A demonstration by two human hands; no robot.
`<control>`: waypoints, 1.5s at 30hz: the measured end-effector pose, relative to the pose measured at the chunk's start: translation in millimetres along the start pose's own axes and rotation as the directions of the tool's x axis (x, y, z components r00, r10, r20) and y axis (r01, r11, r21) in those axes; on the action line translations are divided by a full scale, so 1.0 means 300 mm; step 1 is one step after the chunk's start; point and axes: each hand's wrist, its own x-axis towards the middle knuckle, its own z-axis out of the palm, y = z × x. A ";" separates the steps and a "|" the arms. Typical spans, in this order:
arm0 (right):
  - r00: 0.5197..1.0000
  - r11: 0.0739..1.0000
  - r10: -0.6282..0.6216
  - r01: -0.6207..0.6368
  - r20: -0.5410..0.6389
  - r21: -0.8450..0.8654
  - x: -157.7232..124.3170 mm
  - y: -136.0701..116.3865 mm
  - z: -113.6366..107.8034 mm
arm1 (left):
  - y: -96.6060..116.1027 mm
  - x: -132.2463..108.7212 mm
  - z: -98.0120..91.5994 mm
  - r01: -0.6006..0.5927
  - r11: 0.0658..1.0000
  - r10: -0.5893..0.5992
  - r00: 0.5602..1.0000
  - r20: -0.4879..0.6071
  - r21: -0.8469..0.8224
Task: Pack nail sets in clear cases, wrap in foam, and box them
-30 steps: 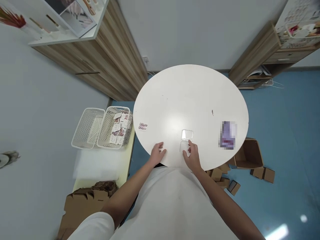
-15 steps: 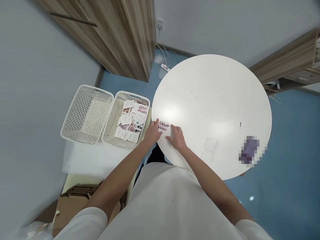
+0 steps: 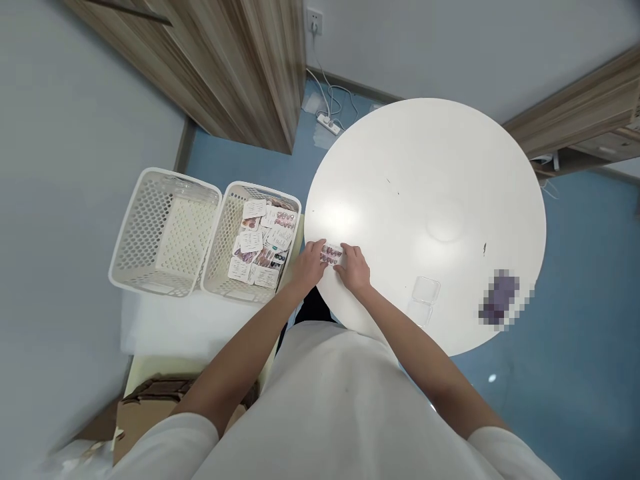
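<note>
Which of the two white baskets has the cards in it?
The right basket, the one beside the round table. It holds a pile of cards; the left basket shows only its perforated bottom.

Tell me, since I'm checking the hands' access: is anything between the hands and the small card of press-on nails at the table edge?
Nothing visible. The left hand and right hand both touch the nail card on the white table.

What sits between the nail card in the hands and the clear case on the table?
Nothing: in the head view, only bare white table separates the nail card from the clear case.
</note>
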 end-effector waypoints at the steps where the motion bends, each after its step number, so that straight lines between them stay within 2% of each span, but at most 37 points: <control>1: 1.000 1.000 -0.028 0.028 0.002 0.010 -0.002 0.005 0.000 | 0.004 -0.003 0.001 0.004 1.000 -0.004 1.000 -0.005 -0.006; 6: 0.989 0.969 -0.149 0.145 0.005 0.198 -0.060 0.072 -0.032 | 0.072 -0.041 0.017 0.009 0.997 -0.010 1.000 -0.018 -0.083; 10: 0.981 0.939 -0.178 0.193 -0.078 0.283 -0.183 0.199 -0.099 | 0.205 -0.106 0.066 -0.067 0.987 0.070 0.997 0.013 -0.145; 13: 0.974 0.925 -0.173 0.212 -0.146 0.314 -0.305 0.339 -0.154 | 0.331 -0.164 0.146 -0.151 0.972 0.160 0.986 0.039 -0.178; 17: 0.966 0.919 -0.150 0.215 -0.212 0.329 -0.458 0.559 -0.201 | 0.485 -0.221 0.293 -0.243 0.955 0.266 0.955 0.130 -0.173; 20: 0.968 0.938 -0.104 0.172 -0.229 0.301 -0.527 0.703 -0.206 | 0.567 -0.242 0.396 -0.273 0.954 0.294 0.932 0.214 -0.124; 22: 0.970 0.952 -0.088 0.149 -0.227 0.268 -0.544 0.768 -0.198 | 0.600 -0.248 0.445 -0.278 0.959 0.284 0.931 0.230 -0.060; 25: 0.976 0.962 -0.099 0.144 -0.194 0.233 -0.539 0.816 -0.183 | 0.617 -0.253 0.484 -0.265 0.963 0.247 0.941 0.231 0.049; 31: 0.973 0.973 -0.165 0.188 -0.162 0.136 -0.514 0.826 -0.170 | 0.619 -0.257 0.504 -0.201 0.969 0.160 0.954 0.254 0.144; 39: 0.966 0.975 -0.201 0.213 -0.161 0.060 -0.496 0.844 -0.162 | 0.612 -0.259 0.538 -0.177 0.977 0.146 0.960 0.239 0.115; 42: 0.969 0.975 -0.196 0.208 -0.148 0.071 -0.496 0.844 -0.161 | 0.600 -0.265 0.546 -0.178 0.980 0.155 0.963 0.220 0.087; 45: 0.979 0.976 -0.154 0.172 -0.135 0.134 -0.504 0.837 -0.161 | 0.592 -0.273 0.550 -0.121 0.993 0.116 0.973 0.198 0.010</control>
